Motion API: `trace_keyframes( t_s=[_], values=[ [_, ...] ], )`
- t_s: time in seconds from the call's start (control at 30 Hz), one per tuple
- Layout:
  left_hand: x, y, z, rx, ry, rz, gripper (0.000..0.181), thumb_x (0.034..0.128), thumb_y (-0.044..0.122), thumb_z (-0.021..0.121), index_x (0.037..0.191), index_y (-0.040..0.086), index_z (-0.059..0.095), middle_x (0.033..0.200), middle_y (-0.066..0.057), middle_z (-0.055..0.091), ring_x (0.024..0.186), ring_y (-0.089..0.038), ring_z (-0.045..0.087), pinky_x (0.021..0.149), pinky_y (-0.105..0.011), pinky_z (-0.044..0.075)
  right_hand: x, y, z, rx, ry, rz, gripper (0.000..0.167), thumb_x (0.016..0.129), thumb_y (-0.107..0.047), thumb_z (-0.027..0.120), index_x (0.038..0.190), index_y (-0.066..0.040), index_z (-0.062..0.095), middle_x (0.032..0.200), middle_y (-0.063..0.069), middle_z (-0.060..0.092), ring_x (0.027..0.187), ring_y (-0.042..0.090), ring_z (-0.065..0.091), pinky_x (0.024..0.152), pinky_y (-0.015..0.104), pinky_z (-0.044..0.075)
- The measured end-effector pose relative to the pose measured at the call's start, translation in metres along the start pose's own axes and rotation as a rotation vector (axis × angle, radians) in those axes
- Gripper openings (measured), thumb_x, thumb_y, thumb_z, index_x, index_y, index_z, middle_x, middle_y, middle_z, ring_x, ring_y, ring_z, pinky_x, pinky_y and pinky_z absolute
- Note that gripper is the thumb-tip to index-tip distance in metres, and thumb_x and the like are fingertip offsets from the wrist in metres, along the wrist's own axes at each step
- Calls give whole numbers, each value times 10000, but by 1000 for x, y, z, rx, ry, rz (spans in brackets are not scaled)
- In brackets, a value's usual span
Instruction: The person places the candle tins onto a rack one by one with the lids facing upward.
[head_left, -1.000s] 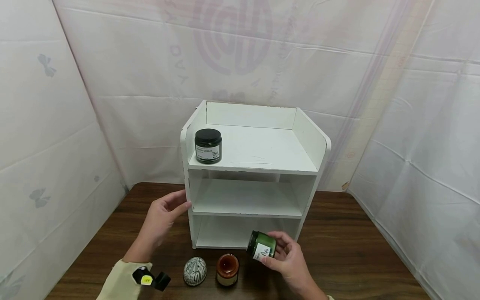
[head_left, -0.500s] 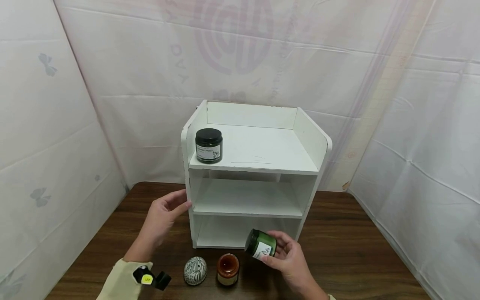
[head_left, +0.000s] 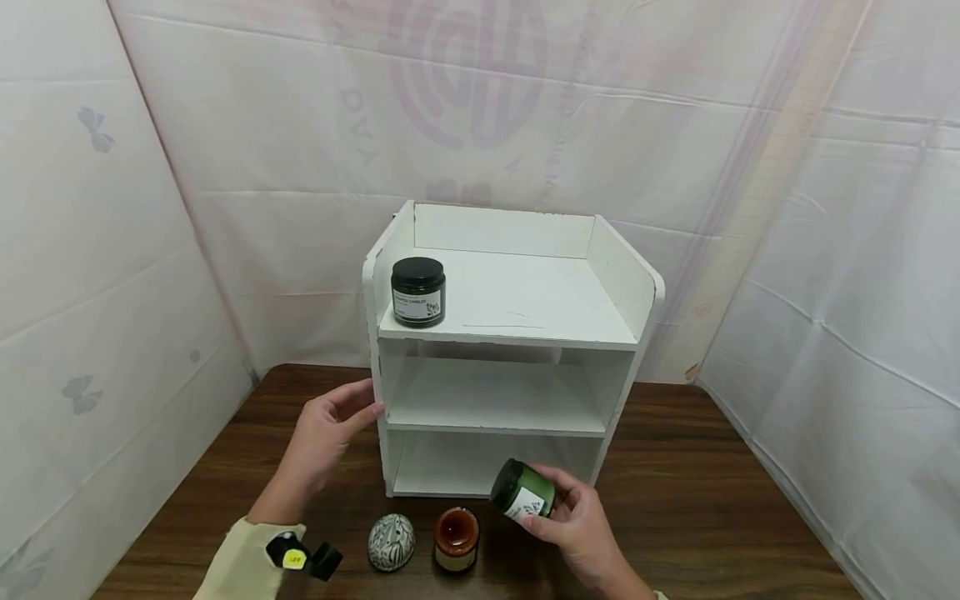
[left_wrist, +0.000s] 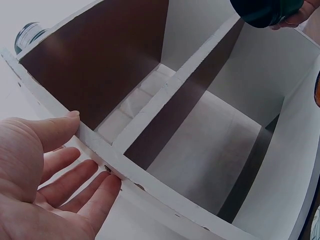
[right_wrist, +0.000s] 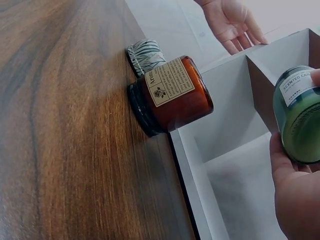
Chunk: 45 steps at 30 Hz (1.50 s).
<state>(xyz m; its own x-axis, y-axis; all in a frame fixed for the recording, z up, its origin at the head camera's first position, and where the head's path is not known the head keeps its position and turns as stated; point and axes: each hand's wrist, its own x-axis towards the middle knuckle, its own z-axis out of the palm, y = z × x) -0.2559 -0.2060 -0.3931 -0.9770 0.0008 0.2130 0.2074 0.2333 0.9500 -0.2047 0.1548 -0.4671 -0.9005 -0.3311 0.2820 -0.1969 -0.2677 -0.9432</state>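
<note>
One tilted green candle jar (head_left: 525,492) is gripped in the right hand (head_left: 576,527) before a white shelf (head_left: 498,396); the left hand (head_left: 321,433), fingers relaxed, touches the shelf's side.

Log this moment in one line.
left hand: touching white shelf; right hand: holding green jar, tilted; dark jar: atop shelf; amber jar: on table

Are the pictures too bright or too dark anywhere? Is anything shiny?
Left wrist view: the background around the left hand is washed-out pale, while the green jar looks almost black; right wrist view: the wooden table has a soft sheen; head view: the light is fairly even, with small glints on the amber jar.
</note>
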Motion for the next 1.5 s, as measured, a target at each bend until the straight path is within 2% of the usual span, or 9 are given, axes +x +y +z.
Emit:
trace_keyframes(
  t_s=[0.2, 0.37, 0.47, 0.57, 0.7, 1.03, 1.3, 1.5],
  values=[
    [-1, 1, 0, 0, 5, 3, 548, 962, 321, 738, 1429, 75, 590, 1386, -159, 637, 1113, -18, 623, 902, -162, 517, 0, -1, 0, -7, 11, 5, 623, 790, 79, 785, 1330, 175, 489, 1174, -16, 674, 991, 102, 647, 833, 235, 581],
    [-1, 1, 0, 2, 5, 8, 548, 962, 318, 738, 1429, 74, 590, 1382, -160, 639, 1119, -32, 622, 902, -163, 517, 0, -2, -1, -3, 30, 7, 548, 799, 76, 783, 1302, 78, 566, 1163, -17, 688, 988, 108, 653, 837, 238, 579],
    [-1, 1, 0, -2, 5, 13, 545, 962, 317, 739, 1429, 76, 592, 1378, -159, 641, 1121, -40, 624, 901, -167, 520, 0, -3, 0, 2, 27, -11, 538, 813, 77, 772, 1299, 124, 547, 1163, -8, 688, 995, 113, 651, 840, 236, 577],
    [-1, 1, 0, -7, 8, 12, 545, 961, 317, 740, 1428, 80, 593, 1377, -155, 641, 1121, -41, 624, 900, -170, 521, 0, -4, 0, -2, 31, -7, 540, 808, 81, 772, 1295, 122, 542, 1169, -12, 684, 1005, 113, 647, 847, 234, 576],
    [0, 0, 1, -12, 9, 8, 547, 960, 316, 741, 1428, 76, 592, 1379, -157, 638, 1118, -34, 625, 900, -170, 522, -1, -3, 1, -15, 52, 14, 541, 785, 89, 783, 1280, 39, 571, 1183, -29, 679, 1016, 103, 642, 858, 229, 571],
    [1, -1, 0, 16, 6, -4, 570, 957, 353, 740, 1433, 82, 585, 1375, -130, 641, 1130, -29, 620, 904, -171, 523, -1, -2, 2, -74, 75, 8, 641, 751, 96, 793, 1287, 202, 458, 1181, -11, 671, 1014, 93, 644, 864, 208, 565],
    [0, 1, 0, 9, 10, -3, 562, 962, 347, 734, 1438, 87, 584, 1399, -150, 628, 1130, -16, 614, 905, -162, 514, -1, -3, 2, -92, 74, 20, 673, 760, 92, 787, 1329, 212, 446, 1201, 3, 658, 1015, 104, 633, 854, 214, 568],
    [1, -1, 1, 14, 8, -3, 566, 960, 360, 733, 1435, 90, 586, 1389, -135, 633, 1124, -4, 619, 906, -167, 520, -1, -5, 3, -146, 57, 6, 634, 773, 57, 794, 1325, 177, 505, 1203, 63, 637, 995, 120, 631, 816, 235, 587]
  ],
)
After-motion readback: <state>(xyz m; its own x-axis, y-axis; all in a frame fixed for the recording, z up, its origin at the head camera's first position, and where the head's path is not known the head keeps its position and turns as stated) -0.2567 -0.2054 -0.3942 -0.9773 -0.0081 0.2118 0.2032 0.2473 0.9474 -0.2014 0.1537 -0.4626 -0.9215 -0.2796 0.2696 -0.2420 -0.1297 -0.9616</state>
